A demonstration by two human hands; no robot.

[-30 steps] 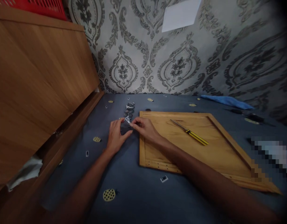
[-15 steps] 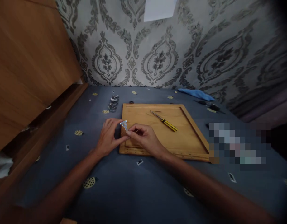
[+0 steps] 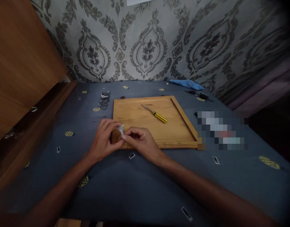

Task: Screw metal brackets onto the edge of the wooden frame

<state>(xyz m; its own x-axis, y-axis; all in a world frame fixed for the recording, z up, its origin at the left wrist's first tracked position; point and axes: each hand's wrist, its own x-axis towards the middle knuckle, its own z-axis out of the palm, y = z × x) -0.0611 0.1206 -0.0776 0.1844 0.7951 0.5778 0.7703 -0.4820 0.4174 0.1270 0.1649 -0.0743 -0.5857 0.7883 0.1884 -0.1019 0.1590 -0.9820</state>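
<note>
Small metal fitting (image 3: 121, 128), silvery: held up above the near left corner of the wooden panel, wider end upward. My right hand (image 3: 145, 142) has thumb and forefinger clamped on its lower end. My left hand (image 3: 102, 140) curves round from the other side, thumb and forefinger well apart; its fingertips are beside the upper end, and I cannot tell whether they touch.

Wooden panel (image 3: 135, 116) lies flat beneath, raised frame upward, small holes along the near edge. Yellow and black screwdriver (image 3: 157, 116) rests on it. Left of the panel, on the blue tablecloth (image 3: 145, 183): a cluster of similar metal pieces (image 3: 104, 100) and two tiny dark bits (image 3: 95, 121), possibly screws. Farther out: wooden cabinet (image 3: 29, 63) at left, blue cloth (image 3: 186, 84) by the patterned wall.

Risks, my judgement: only the right pinch visibly supports the fitting, so a slack grip or a bump from the left fingers could tip it out onto the panel. If it is jointed, pressing it could make it fold and nip a fingertip. A sleeve or forearm sweeping left could scatter the tiny bits.

Against half a second ago: fitting and hands have moved toward me, from the panel's left edge to its near corner. The pinch is unchanged. My view has swung right; the white sheet (image 3: 137, 1) barely shows at the top.
</note>
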